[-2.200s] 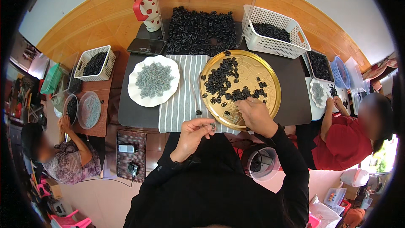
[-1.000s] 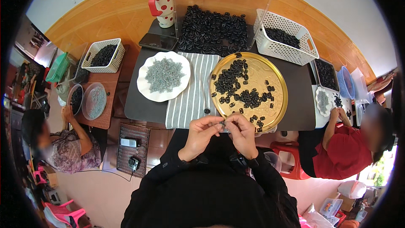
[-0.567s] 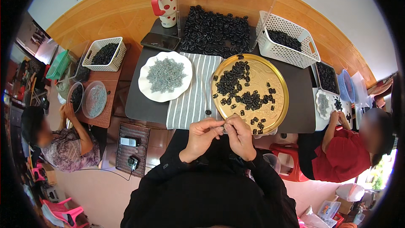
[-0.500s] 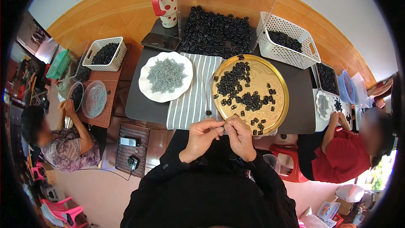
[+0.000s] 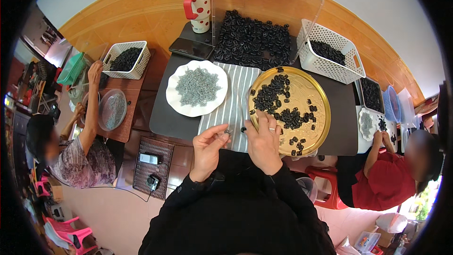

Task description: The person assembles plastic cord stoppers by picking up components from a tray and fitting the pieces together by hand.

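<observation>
Over the striped cloth (image 5: 232, 101), hands now apart (formerly joined), right hand (image 5: 264, 142) at gold tray (image 5: 317, 95)

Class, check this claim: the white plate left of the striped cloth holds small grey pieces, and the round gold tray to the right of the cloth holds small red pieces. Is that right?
Not quite. The pieces on the gold tray are black, not red, as the head view shows. The rest stands: the white plate left of the striped cloth holds small grey pieces.

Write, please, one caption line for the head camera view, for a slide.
Left hand pinches a small grey part while right hand rests at the gold tray of black pieces.
</observation>
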`<action>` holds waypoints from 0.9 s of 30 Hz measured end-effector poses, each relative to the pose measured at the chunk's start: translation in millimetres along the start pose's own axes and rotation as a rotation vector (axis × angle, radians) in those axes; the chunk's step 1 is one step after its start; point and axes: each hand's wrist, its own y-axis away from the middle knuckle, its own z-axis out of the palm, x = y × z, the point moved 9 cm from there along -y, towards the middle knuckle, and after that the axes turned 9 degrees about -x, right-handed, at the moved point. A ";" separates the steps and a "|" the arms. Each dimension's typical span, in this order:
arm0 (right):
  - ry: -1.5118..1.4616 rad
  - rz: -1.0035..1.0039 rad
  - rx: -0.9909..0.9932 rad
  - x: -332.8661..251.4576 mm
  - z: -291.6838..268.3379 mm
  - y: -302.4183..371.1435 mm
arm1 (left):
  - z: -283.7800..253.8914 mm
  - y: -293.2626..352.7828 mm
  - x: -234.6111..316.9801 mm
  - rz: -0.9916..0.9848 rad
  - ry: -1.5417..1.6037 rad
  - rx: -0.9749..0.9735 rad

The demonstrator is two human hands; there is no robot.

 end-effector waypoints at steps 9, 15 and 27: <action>-0.255 -0.125 0.056 2.5 14.3 12.6 | 9.1 -0.8 0.7 -0.001 -0.082 -0.080; -1.569 0.420 0.043 54.6 43.9 26.9 | 34.0 -2.8 2.4 -0.013 -0.076 -0.142; -1.521 0.363 0.063 50.5 32.6 33.3 | 54.4 -2.1 -1.5 -0.004 -0.084 -0.159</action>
